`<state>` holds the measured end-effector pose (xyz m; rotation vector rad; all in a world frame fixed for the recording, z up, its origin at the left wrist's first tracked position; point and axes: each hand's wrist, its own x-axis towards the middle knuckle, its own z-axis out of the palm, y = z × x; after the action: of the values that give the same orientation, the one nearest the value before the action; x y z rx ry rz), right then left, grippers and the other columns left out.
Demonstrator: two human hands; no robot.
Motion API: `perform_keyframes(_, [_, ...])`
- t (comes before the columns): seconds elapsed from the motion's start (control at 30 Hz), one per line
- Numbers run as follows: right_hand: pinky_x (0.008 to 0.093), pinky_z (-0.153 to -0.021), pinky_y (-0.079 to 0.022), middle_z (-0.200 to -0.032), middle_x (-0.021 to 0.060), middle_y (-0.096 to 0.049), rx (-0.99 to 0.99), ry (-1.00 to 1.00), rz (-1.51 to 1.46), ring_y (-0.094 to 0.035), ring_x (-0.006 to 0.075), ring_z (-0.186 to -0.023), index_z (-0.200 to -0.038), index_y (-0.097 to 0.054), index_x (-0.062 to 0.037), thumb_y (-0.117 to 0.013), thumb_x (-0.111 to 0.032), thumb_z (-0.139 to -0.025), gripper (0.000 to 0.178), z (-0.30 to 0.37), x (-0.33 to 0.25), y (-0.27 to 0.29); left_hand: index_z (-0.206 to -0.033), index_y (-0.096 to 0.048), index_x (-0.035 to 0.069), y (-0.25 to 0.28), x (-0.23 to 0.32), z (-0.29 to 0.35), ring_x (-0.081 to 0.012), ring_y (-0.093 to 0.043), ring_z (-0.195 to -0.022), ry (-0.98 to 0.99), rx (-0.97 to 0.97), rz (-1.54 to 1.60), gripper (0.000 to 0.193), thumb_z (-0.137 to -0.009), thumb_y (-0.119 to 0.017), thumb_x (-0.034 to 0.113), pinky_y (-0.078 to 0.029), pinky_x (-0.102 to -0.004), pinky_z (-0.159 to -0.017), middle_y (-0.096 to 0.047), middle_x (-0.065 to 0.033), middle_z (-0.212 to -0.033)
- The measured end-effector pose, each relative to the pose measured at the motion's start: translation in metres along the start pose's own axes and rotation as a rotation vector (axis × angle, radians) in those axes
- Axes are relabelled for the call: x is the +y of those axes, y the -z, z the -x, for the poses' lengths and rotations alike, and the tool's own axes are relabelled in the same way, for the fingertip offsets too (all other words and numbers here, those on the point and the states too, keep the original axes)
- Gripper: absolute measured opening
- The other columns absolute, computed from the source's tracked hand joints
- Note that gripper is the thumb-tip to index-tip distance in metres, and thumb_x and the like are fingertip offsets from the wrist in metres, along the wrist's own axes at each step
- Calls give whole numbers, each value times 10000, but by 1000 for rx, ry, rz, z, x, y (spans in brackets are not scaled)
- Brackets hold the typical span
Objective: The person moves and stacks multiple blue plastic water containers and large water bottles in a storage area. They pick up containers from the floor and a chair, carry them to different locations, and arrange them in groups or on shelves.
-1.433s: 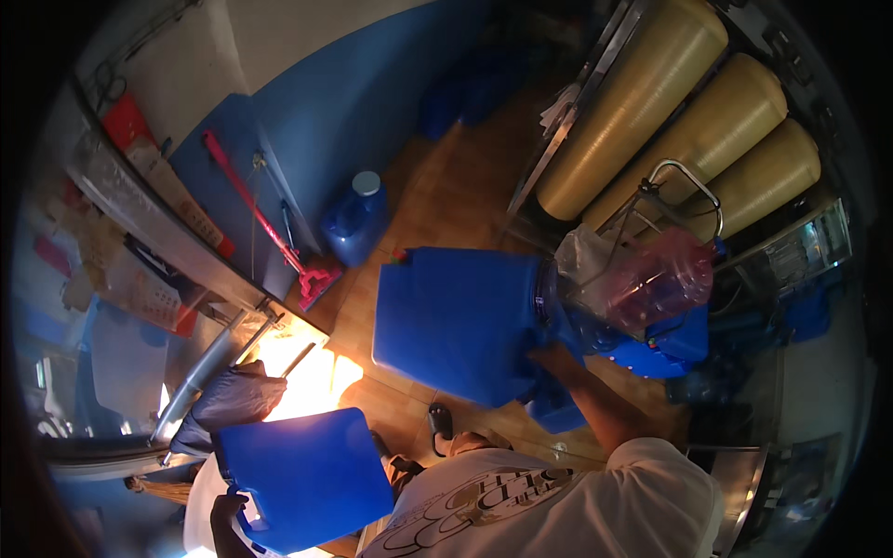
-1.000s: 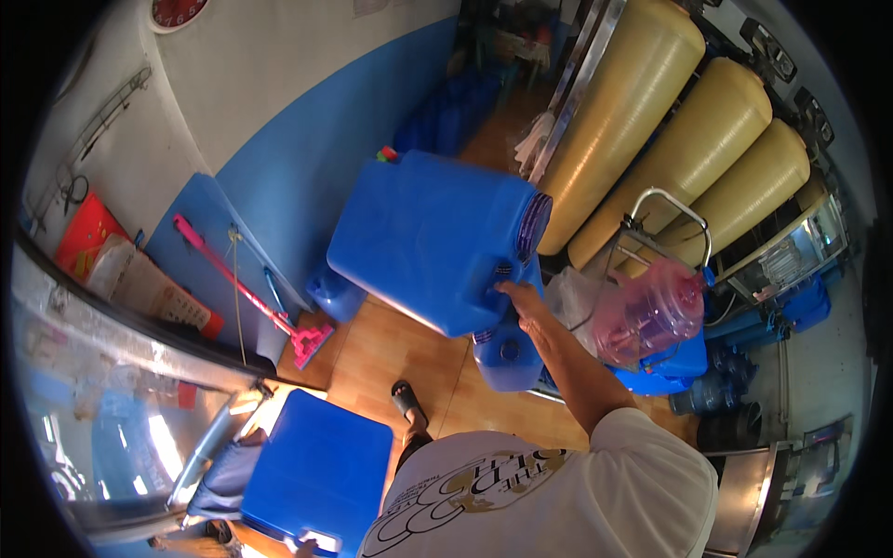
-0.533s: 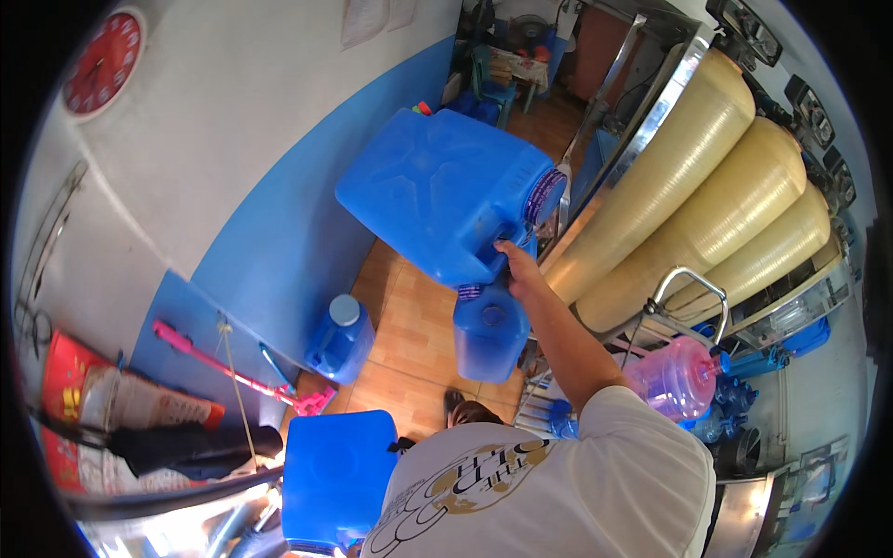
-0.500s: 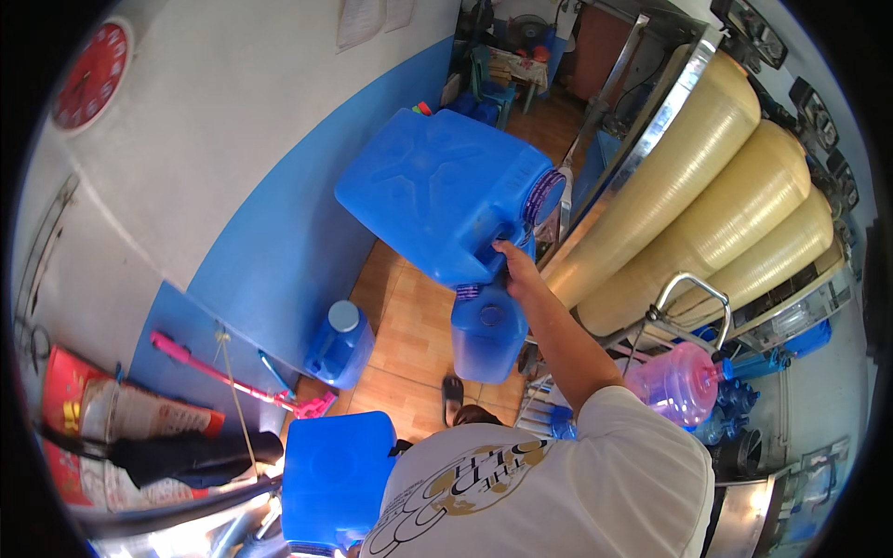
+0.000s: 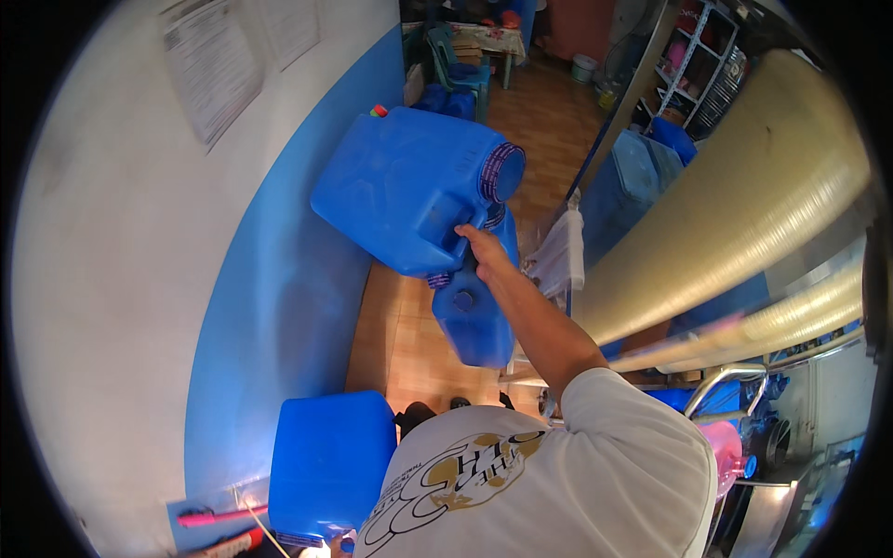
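Observation:
My right hand [image 5: 483, 249] is wrapped round the handle of a large blue water jug [image 5: 395, 181]. It hangs tilted on its side ahead of me, its capped mouth with a purple patterned band pointing right. Behind and below that jug, partly hidden by it, a smaller blue jug [image 5: 476, 330] with a small round cap appears. At the lower left, a second large blue jug [image 5: 331, 460] is beside my body. Only a bit of my left hand [image 5: 342, 543] shows at this jug's lower end, closed on it; most of its fingers are hidden.
A blue and white wall [image 5: 279, 279] runs along my left. Tall yellowish tanks [image 5: 735, 214] and a metal handrail [image 5: 730, 386] line the right. Ahead on the tiled floor [image 5: 544, 121] are a green chair [image 5: 458, 70] and a table. A pink mop handle [image 5: 219, 514] lies at lower left.
I have moved forward along the wall with both large jugs. The jug standing by the wall and the clock have left view; papers on the wall and a far shelf show more.

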<state>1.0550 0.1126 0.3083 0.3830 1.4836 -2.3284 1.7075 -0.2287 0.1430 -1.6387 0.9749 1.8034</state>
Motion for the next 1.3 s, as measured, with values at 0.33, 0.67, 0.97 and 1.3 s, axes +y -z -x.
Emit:
perform_keyframes(0.33, [434, -1012, -457, -1230, 148, -621, 138, 115, -47, -579, 305, -1142, -1288, -553, 2, -742, -230, -817, 558, -248, -107, 14, -892, -725, 142, -85, 223, -65, -244, -671, -868, 40, -9, 106, 256, -841, -665, 386, -521, -406, -755, -721, -64, -905])
perform_keyframes(0.67, [428, -962, -462, -1223, 135, -606, 369, 88, 8, -574, 297, -1103, -1261, -569, 6, -752, -231, -810, 541, -460, -225, 60, -881, -719, 147, -201, 410, -94, -243, -667, -861, 88, 1, 131, 245, -840, -665, 382, -519, -405, -747, -717, -58, -894])
perform_keyframes(0.97, [454, -936, -471, -1227, 178, -598, 419, -24, 132, -578, 322, -1097, -1267, -541, 53, -768, -271, -782, 626, -664, -292, 164, -872, -715, 150, -393, 575, -96, -242, -664, -855, 58, 19, 150, 237, -840, -664, 379, -517, -404, -740, -714, -53, -885])
perform_keyframes(1.3, [433, -907, -475, -1164, 161, -636, 447, -24, 351, -597, 298, -1068, -1231, -585, 66, -792, -261, -745, 621, -881, -381, 147, -861, -709, 155, -574, 764, -172, -242, -659, -848, 47, -76, 233, 227, -839, -663, 376, -515, -402, -732, -710, -47, -874])
